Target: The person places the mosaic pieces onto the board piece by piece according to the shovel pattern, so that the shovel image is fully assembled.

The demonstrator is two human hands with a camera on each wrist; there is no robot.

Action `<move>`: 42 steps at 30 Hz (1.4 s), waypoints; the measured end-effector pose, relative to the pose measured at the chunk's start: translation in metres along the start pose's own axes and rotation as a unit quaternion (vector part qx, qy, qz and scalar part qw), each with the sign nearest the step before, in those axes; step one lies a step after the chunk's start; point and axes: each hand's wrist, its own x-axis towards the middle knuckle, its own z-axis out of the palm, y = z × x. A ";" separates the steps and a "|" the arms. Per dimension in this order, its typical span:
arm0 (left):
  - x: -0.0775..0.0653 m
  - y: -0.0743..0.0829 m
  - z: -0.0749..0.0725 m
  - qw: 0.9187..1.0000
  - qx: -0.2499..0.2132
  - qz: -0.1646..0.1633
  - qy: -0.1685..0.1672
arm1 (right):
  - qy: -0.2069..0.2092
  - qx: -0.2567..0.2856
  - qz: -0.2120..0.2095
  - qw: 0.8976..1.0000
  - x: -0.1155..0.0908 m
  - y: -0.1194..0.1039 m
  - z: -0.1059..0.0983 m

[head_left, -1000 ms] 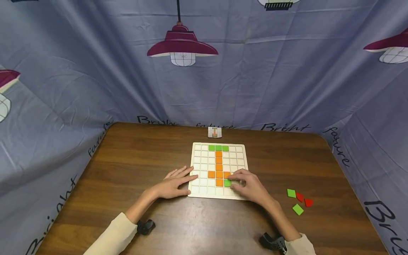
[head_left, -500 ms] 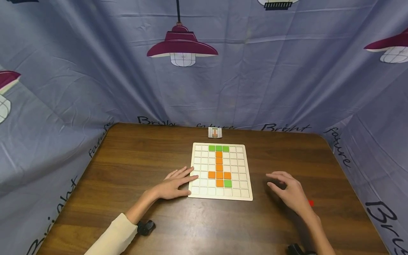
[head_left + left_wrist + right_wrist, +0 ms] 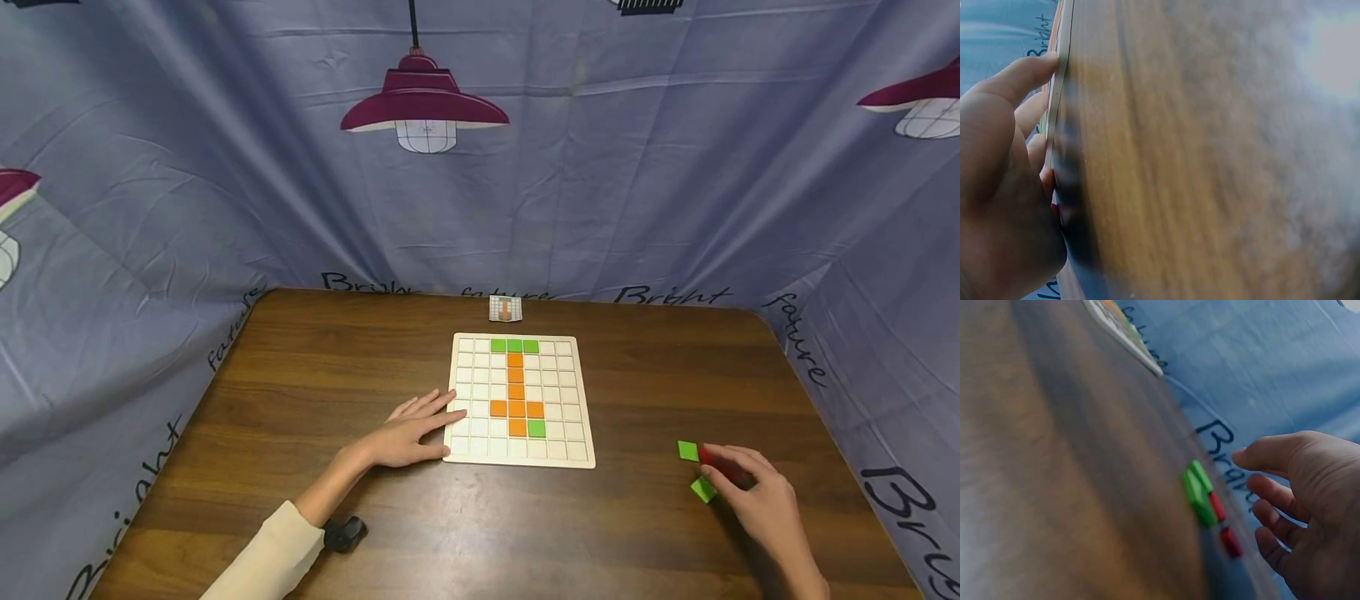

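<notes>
A white gridded board (image 3: pixel 557 392) lies on the table, with orange tiles (image 3: pixel 516 409) forming an upright bar and a short crosspiece. Green tiles (image 3: pixel 514 346) line its top row, and a single green tile (image 3: pixel 536 428) sits lower down. My left hand (image 3: pixel 408 433) rests with straight fingers on the board's left edge. Over at the right, my right hand (image 3: pixel 765 500) hovers by two loose green tiles (image 3: pixel 687 450). In the right wrist view, two red pieces (image 3: pixel 1230 542) lie beside them, apart from the loosely bent fingers, which hold nothing.
A small pattern card (image 3: pixel 506 309) lies behind the board at the table's back edge. Grey-blue curtain (image 3: pixel 600 208) with printed lamps surrounds the wooden table (image 3: pixel 337 358). A black strap device (image 3: pixel 345 534) sits at the left wrist.
My right hand has left the green tile on the board and travelled right to the loose pieces. The left hand has stayed on the board's edge.
</notes>
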 end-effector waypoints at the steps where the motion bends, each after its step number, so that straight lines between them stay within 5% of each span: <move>1: 0.000 0.000 0.000 1.000 -0.001 0.000 0.000 | 0.006 0.002 0.006 1.000 -0.004 0.002 0.000; 10: 0.001 0.000 0.000 1.000 0.001 -0.003 0.002 | -0.008 -0.012 0.046 0.999 -0.029 0.012 0.008; 22: 0.001 0.000 0.000 1.000 0.000 -0.002 0.003 | -0.024 -0.041 0.037 0.998 -0.031 0.010 0.010; 29: 0.000 0.000 -0.001 1.000 -0.001 -0.002 0.000 | -0.006 -0.018 -0.005 1.000 -0.024 0.000 0.014; 42: 0.000 0.001 -0.001 1.000 -0.003 -0.003 0.000 | -0.080 0.038 -0.125 0.988 0.013 -0.060 0.061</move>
